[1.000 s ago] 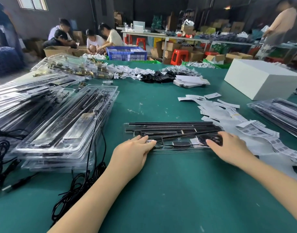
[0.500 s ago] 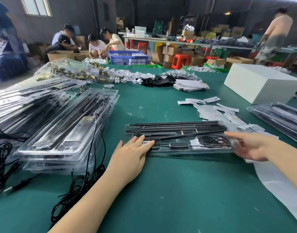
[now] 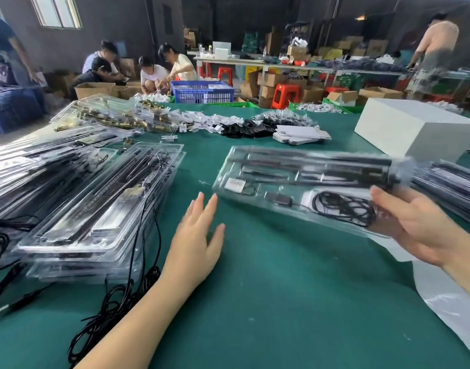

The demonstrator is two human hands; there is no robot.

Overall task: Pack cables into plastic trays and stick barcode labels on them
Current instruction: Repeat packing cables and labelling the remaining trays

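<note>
1. A packed plastic tray is hanging tilted above the green table, its right end raised; a coiled black cable and a white barcode label are showing through the clear plastic, so it is looking finished and is probably being carried off to a pile.
2. The right hand is gripping the tray's right end, fingers curling under and around the edge with the thumb on the near side; this one-ended hold is explaining the tilt.
3. The left hand is lying just beside the tray's left corner, fingers straight and spread, holding nothing; whether a fingertip is touching the plastic I cannot tell.
4. A stack of filled trays is sitting to the left, loose cables trailing from it.
5. More trays are lying at the right, a likely destination, with a white box behind.
</note>
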